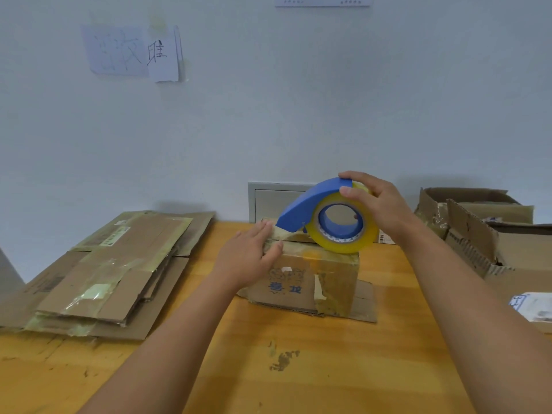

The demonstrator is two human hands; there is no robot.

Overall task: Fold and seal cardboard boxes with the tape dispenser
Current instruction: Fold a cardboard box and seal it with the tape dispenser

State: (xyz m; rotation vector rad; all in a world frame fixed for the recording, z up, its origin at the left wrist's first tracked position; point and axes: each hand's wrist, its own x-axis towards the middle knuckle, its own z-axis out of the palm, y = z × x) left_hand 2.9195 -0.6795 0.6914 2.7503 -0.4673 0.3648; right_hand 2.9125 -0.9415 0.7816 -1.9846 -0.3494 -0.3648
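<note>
A small cardboard box with blue print and old tape stands in the middle of the orange table. A blue tape dispenser with a yellow roll of clear tape sits on the box's top. My right hand grips the dispenser and roll from the right. My left hand lies flat with straight fingers on the box's top left edge, pressing the tape end down just under the dispenser's nose.
A stack of flattened cardboard boxes lies at the left of the table. Opened, worn boxes stand at the right, with a white labelled packet near the right edge. A white wall stands right behind the table.
</note>
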